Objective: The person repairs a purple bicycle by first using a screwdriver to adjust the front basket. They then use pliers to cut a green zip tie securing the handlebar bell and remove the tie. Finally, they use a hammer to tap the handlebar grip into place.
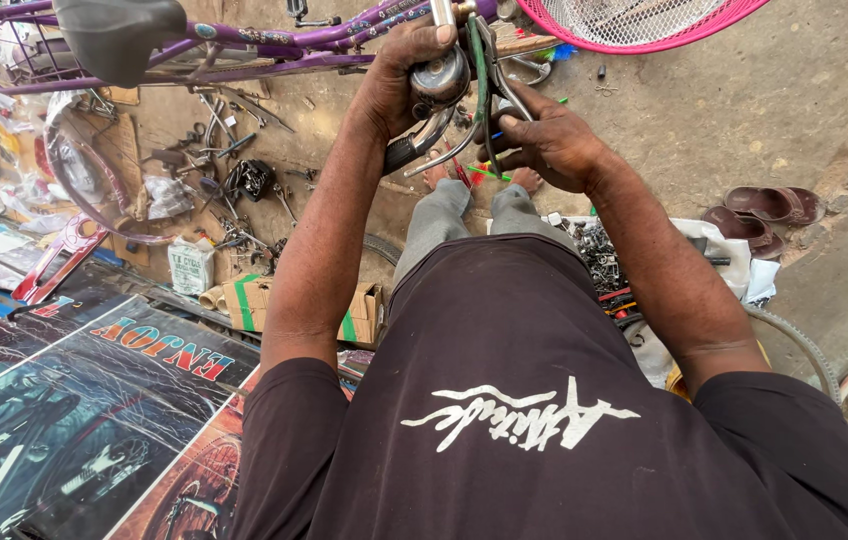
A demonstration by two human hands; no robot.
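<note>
Head view: purple bicycle (274,40) stands before you, heavy and stiff. Your left hand (406,85) is clenched around the handlebar by the shiny bell (441,76). Your right hand (549,145) pinches the thin, slippery brake lever (449,155); hold it near the pivot.
</note>
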